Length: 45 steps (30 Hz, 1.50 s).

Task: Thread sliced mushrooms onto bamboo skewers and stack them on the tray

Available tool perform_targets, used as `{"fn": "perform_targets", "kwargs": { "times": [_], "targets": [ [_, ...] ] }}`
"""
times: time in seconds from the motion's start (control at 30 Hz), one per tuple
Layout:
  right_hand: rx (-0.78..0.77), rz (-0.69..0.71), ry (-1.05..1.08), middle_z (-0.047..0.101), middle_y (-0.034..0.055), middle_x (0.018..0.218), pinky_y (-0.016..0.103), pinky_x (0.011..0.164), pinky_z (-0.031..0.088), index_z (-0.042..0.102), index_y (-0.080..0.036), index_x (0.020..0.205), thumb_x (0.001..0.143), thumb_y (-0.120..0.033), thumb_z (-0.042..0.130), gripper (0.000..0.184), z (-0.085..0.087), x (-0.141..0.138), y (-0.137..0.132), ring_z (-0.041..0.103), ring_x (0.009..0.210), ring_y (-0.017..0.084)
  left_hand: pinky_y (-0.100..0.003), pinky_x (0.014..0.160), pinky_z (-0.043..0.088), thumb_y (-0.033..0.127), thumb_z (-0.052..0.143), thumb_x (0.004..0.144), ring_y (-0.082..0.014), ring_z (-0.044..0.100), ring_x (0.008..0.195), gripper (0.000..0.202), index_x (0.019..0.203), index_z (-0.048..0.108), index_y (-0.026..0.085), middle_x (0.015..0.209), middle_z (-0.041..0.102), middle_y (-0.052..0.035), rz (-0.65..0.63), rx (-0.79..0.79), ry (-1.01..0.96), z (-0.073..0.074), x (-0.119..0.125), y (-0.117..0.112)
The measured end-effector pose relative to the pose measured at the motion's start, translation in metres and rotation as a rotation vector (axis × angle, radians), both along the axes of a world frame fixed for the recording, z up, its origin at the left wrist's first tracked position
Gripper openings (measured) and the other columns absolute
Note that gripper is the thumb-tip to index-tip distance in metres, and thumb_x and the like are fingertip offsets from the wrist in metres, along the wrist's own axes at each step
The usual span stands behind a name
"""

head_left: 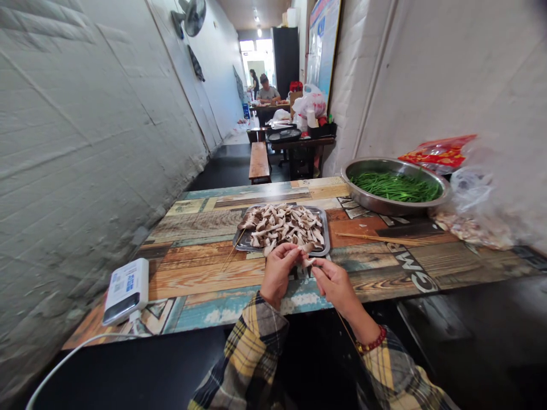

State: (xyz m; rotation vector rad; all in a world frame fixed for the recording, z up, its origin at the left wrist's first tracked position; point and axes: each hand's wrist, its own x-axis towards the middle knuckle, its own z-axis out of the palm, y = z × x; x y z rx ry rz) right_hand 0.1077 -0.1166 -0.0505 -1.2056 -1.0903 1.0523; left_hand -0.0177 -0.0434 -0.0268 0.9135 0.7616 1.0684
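Note:
Just in front of the metal tray (327, 242), my left hand (280, 272) and my right hand (335, 285) meet, both with fingers closed. My left hand pinches a mushroom piece (307, 262) between thumb and fingers. My right hand grips a thin bamboo skewer (345, 329), whose lower end slants down past my wrist. The skewer's upper end is hidden near the fingertips, so I cannot tell whether it pierces the piece. Torn oyster mushrooms (285, 225) are heaped in the tray. Another skewer (233, 251) leans at the tray's left edge.
Loose skewers (380, 238) lie right of the tray. Behind them stands a steel basin (399, 208) of green chives (397, 187), beside clear plastic bags (474, 210). A white power bank (127, 290) with a cable sits at the left edge. People sit and stand far back.

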Motion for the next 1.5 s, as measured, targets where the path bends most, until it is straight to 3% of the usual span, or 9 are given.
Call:
{"fn": "perform_targets", "kwargs": {
  "times": [0.63, 1.5],
  "targets": [
    [-0.002, 0.049, -0.117, 0.040, -0.0089, 0.042, 0.019, 0.038, 0.027, 0.063, -0.010, 0.108, 0.089, -0.035, 0.050, 0.035, -0.0051, 0.0005, -0.0004, 0.035, 0.035, 0.007, -0.026, 0.068, 0.048, 0.032, 0.074, 0.068, -0.0151, 0.067, 0.069, 0.023, 0.079, 0.062, 0.015, 0.070, 0.069, -0.0032, 0.093, 0.042, -0.007, -0.0010, -0.0004, 0.0008],
    [0.005, -0.010, -0.150, 0.043, -0.0083, 0.041, 0.019, 0.038, 0.029, 0.063, -0.010, 0.105, 0.087, -0.035, 0.051, 0.033, -0.0054, -0.0029, 0.0015, 0.038, 0.034, 0.007, -0.027, 0.068, 0.049, 0.030, 0.072, 0.070, -0.0147, 0.066, 0.068, 0.021, 0.078, 0.059, 0.015, 0.069, 0.069, -0.0038, 0.055, 0.047, -0.017, -0.0017, 0.0005, -0.0009]
  ]
}}
